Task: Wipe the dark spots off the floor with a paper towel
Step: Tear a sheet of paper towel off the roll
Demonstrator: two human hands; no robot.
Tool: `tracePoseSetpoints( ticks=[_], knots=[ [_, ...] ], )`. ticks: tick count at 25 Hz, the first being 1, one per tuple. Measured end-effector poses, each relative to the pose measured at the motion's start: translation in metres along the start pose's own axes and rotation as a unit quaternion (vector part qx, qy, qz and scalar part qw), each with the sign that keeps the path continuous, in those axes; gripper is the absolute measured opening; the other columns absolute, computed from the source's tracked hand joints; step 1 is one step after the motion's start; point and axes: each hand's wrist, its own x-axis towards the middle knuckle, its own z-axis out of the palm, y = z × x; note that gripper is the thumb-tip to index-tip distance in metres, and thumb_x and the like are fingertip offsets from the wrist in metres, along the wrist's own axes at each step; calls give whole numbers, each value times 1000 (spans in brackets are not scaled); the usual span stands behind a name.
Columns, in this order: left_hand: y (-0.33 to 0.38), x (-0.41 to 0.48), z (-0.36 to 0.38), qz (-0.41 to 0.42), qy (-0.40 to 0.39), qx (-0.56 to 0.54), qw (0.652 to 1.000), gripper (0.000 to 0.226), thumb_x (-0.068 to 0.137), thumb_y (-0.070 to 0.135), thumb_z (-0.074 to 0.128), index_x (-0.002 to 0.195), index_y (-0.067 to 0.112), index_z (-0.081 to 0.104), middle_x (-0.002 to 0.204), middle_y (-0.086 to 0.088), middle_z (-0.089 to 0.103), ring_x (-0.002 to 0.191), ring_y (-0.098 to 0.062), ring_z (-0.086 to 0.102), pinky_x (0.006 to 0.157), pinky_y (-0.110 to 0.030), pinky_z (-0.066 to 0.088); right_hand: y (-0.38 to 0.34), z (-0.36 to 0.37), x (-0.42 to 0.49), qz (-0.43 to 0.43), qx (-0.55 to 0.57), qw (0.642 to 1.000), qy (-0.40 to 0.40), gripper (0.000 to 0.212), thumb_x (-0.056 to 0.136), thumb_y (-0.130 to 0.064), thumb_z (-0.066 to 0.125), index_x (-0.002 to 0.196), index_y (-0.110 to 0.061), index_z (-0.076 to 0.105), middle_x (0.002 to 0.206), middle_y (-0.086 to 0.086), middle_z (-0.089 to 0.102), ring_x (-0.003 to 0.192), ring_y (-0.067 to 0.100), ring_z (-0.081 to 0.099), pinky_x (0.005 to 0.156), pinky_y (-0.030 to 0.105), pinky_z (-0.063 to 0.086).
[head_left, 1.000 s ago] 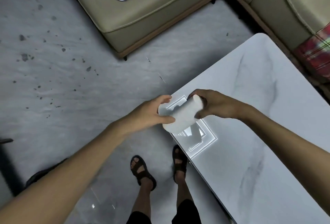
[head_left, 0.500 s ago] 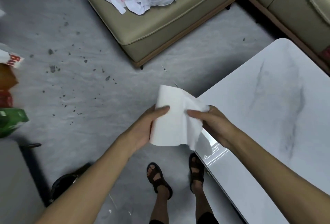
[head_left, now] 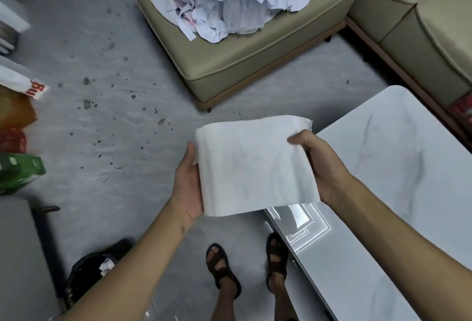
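Observation:
A white paper towel [head_left: 252,164] is stretched out flat between both hands, held at chest height over the grey floor. My left hand [head_left: 187,182] grips its left edge from below. My right hand [head_left: 319,164] pinches its right edge, thumb on top. Dark spots [head_left: 86,103] are scattered over the grey floor [head_left: 127,193] to the left and beyond the towel, the largest ones near the left bags.
A white marble table [head_left: 383,193] stands on the right, next to my sandalled feet [head_left: 222,267]. A beige ottoman [head_left: 242,60] with blue-white fabric sits ahead, a sofa [head_left: 421,34] behind right. Bags [head_left: 18,141] line the left; a dark bin [head_left: 94,269] is lower left.
The rolled towel, first held over the table corner, has been unrolled and spread wide between my hands. The view has shifted left and forward over the floor.

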Motion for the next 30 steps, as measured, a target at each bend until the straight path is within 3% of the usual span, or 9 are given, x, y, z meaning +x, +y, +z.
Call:
tracePoseSetpoints(
  ticks=[5, 10, 13, 15, 19, 23, 26, 28, 30],
  knots=[
    [13, -15, 7, -39, -5, -2, 999, 82, 69, 74, 54, 124, 14, 64, 130, -10, 62, 121, -28, 59, 96, -44, 50, -6, 14, -8, -12, -34, 996, 82, 27, 82, -12, 51, 101, -9, 69, 96, 10, 73, 82, 27, 71, 71, 34, 57],
    [27, -30, 26, -34, -11, 40, 999, 64, 78, 61, 58, 124, 17, 64, 128, -5, 64, 120, -24, 60, 93, -40, 52, -18, 34, -17, -45, -54, 983, 169, 18, 82, -1, 45, 72, -7, 58, 60, 3, 61, 54, 17, 60, 57, 26, 49],
    [36, -40, 36, -39, 4, 81, 996, 63, 75, 61, 63, 119, 17, 68, 125, -6, 66, 116, -24, 63, 87, -38, 55, -20, 47, -24, -58, -80, 975, 198, 16, 83, -1, 43, 71, -9, 50, 64, 5, 45, 56, 18, 46, 57, 28, 40],
    [39, -45, 39, -33, 16, 84, 996, 62, 76, 58, 64, 120, 16, 67, 126, -7, 66, 116, -25, 62, 89, -39, 54, -21, 56, -29, -70, -82, 975, 196, 17, 87, -1, 42, 75, -9, 52, 69, 6, 47, 60, 19, 47, 61, 28, 40],
    [36, -54, 44, -21, 52, 105, 993, 60, 79, 51, 63, 128, 16, 60, 133, -7, 61, 123, -24, 57, 102, -42, 45, -26, 79, -42, -97, -61, 980, 165, 21, 91, -5, 42, 78, -8, 59, 68, 6, 59, 58, 18, 59, 59, 28, 46],
    [33, -58, 53, -16, 87, 154, 984, 39, 75, 37, 66, 107, 16, 74, 119, -7, 69, 108, -22, 67, 96, -41, 46, -32, 96, -52, -109, -107, 978, 144, 21, 88, -7, 41, 76, -13, 58, 61, 2, 58, 51, 16, 56, 56, 27, 43],
    [46, -68, 52, 18, 94, 141, 985, 43, 73, 35, 66, 109, 14, 72, 115, -11, 71, 103, -27, 69, 91, -41, 52, -34, 96, -58, -107, -181, 969, 130, 19, 89, -18, 48, 77, -17, 62, 66, 0, 63, 60, 16, 62, 61, 29, 48],
    [55, -78, 50, 26, 63, 119, 991, 47, 70, 38, 70, 110, 13, 72, 114, -11, 71, 102, -29, 69, 85, -41, 56, -35, 92, -60, -84, -214, 973, 28, 25, 88, -37, 60, 92, -15, 70, 88, 2, 72, 85, 20, 69, 78, 32, 54],
    [59, -85, 50, 17, 33, 114, 993, 54, 65, 42, 76, 110, 13, 72, 114, -12, 71, 103, -29, 69, 83, -41, 57, -28, 91, -62, -58, -293, 952, -70, 38, 81, -42, 71, 99, -9, 72, 98, 3, 74, 92, 19, 70, 80, 28, 55]
  ],
)
